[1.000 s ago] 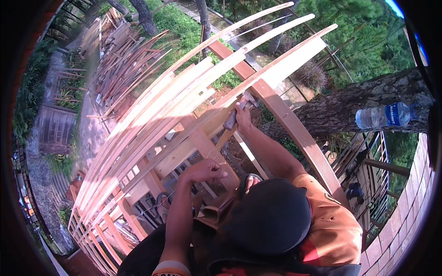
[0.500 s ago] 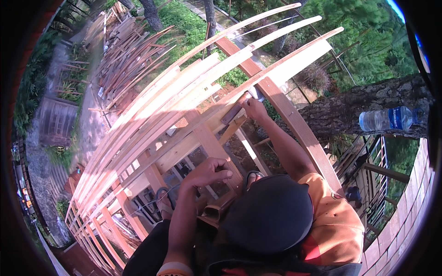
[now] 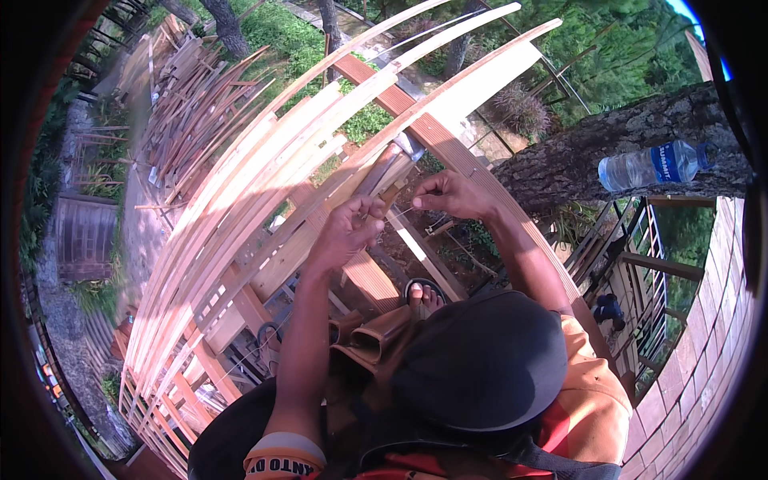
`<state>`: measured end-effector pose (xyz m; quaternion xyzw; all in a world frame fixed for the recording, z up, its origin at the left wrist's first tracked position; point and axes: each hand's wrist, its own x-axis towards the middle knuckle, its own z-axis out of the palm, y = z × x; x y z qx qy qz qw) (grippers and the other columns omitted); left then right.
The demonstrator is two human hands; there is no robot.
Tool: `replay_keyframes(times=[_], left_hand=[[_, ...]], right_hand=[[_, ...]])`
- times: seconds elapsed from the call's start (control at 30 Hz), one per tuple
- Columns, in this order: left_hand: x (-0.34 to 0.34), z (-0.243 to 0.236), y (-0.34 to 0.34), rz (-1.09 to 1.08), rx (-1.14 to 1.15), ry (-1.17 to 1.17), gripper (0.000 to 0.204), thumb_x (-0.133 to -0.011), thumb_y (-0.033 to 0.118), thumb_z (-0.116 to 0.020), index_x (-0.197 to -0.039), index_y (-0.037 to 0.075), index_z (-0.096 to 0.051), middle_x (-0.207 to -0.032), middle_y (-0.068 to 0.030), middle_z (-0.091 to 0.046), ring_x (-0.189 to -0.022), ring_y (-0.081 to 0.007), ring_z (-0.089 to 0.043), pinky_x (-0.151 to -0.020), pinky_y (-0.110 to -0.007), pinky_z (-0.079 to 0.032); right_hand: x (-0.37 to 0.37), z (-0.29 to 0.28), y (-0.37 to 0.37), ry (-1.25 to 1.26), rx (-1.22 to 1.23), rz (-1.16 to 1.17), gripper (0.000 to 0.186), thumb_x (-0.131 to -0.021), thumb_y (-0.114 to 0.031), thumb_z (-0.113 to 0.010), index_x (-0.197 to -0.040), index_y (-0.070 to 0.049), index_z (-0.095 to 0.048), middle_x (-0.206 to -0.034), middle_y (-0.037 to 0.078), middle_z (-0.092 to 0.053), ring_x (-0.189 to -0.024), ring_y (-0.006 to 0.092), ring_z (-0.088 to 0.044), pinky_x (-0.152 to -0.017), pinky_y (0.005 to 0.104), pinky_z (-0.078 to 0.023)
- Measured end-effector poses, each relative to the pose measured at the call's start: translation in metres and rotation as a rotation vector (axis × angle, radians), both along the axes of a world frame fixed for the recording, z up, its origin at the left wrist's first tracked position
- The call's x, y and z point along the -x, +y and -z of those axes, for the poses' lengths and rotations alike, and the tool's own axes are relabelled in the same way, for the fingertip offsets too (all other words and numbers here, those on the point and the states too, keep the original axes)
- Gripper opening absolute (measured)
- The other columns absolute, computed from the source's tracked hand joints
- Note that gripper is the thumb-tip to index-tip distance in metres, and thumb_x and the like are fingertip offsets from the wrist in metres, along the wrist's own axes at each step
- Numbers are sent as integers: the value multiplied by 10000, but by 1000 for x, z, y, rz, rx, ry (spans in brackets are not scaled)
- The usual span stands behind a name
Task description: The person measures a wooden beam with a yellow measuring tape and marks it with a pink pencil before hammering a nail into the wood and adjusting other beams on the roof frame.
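My left hand (image 3: 348,230) is raised over the wooden frame with its fingers curled and pinched. Close by on the right, my right hand (image 3: 456,196) has thumb and fingertips pressed together, facing the left. Whatever either pinch holds is too small to make out. Just beyond both hands lies what looks like a hammer, its brown handle (image 3: 374,174) along a beam and its grey metal head (image 3: 410,146) by the crossing red-brown rafter (image 3: 460,156). Neither hand touches it. A brown leather tool pouch (image 3: 384,338) hangs at my waist.
Long pale battens (image 3: 240,212) curve across the frame on the left. A plastic water bottle (image 3: 648,166) appears in front of a tree trunk (image 3: 600,140) at right. Roof tiles (image 3: 688,352) edge the lower right. Open gaps between beams show ground below; my sandalled foot (image 3: 422,298) is nearby.
My right hand has let go of the hammer and come back toward my left hand. My left hand has risen forward to meet it. The view has shifted slightly.
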<state>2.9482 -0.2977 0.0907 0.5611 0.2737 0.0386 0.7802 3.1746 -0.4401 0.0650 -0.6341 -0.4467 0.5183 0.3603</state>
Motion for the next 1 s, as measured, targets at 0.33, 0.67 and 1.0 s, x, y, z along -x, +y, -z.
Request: replay_keyframes(times=[0.33,0.67,1.0], left_hand=[[43,58,34,461,-307,341,226,-939,216,-639,-998,8,-706,-703,10,-568,-688,-52,-523,-606,-235,-430],[30,35,-5,80,-757,193,209,-883,231,-606,-842,36,-666,-721,-166,-627,-634,-353,-602,-616,-438,-459],[7,84,-48,-98,-827,255,159,-792,216,-612,-755,68,-658,-735,-161,-648,-726,-364,-652,-650,-496,-493]], right_hand=[[-182,48,-102,-1256,346,574,246,-888,-346,-633,-952,-123,-717,-790,117,-699,-780,346,-671,-721,473,-518],[-4,-38,16,-695,-392,213,434,-959,-291,-570,-1299,-23,-544,-1203,203,-596,-1175,364,-549,-1031,448,-390],[-20,52,-15,-44,-76,-47,327,-993,-334,-559,-992,-18,-643,-785,20,-526,-723,106,-469,-670,259,-380]])
